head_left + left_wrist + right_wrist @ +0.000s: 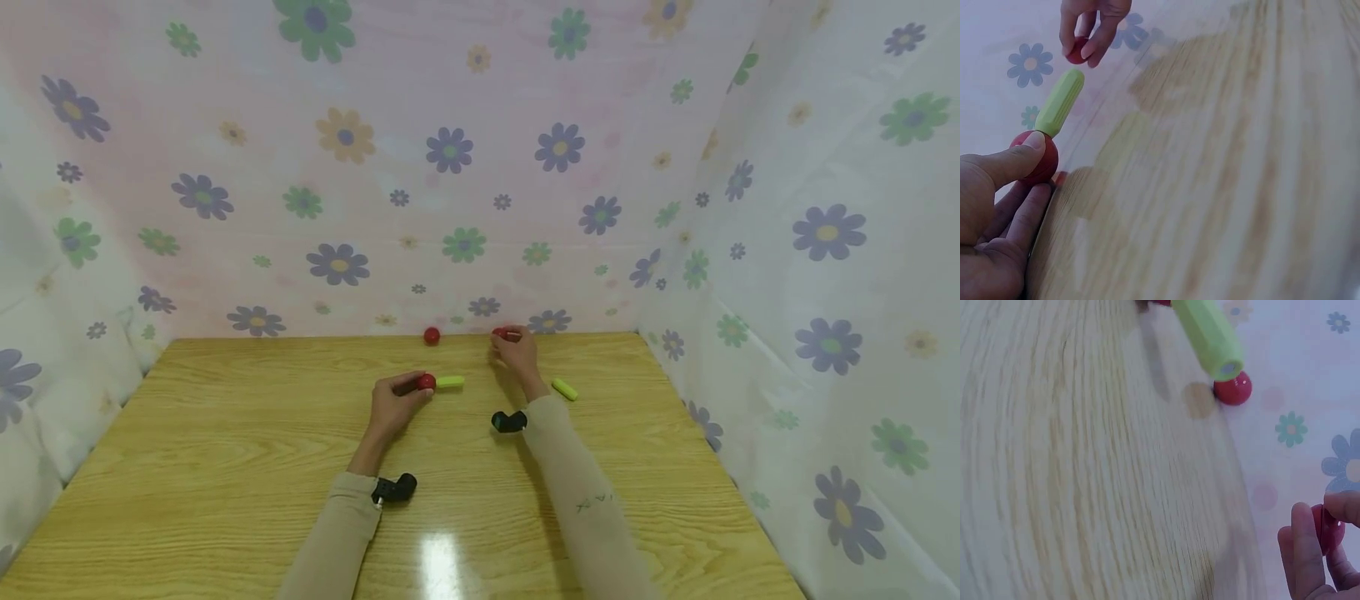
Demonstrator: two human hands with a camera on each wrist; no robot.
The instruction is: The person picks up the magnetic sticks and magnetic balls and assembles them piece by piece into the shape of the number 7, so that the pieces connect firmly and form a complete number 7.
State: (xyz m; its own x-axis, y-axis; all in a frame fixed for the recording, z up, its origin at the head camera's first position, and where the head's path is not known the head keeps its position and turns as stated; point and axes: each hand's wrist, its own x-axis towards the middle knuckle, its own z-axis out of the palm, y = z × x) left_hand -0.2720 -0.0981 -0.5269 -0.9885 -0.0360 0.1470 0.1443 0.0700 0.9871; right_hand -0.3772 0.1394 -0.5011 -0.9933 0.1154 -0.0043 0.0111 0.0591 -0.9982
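Observation:
My left hand [392,408] pinches a red ball [1046,159] between thumb and fingers, above the middle of the table. From that ball a light green ribbed stick [1060,103] juts out, its free end pointing right in the head view. A hole shows in that end in the right wrist view. Near the table's back edge, my right hand [519,354] holds another red ball [1329,530] in its fingertips, apart from the stick. A third red ball [431,336] lies at the back edge, between the two hands.
A second green stick [565,389] lies on the wooden table [247,450], right of my right forearm. Flower-printed cloth [450,208] hangs behind the table and along both sides. A small black camera [396,487] is strapped at my left wrist, another [509,422] at the right.

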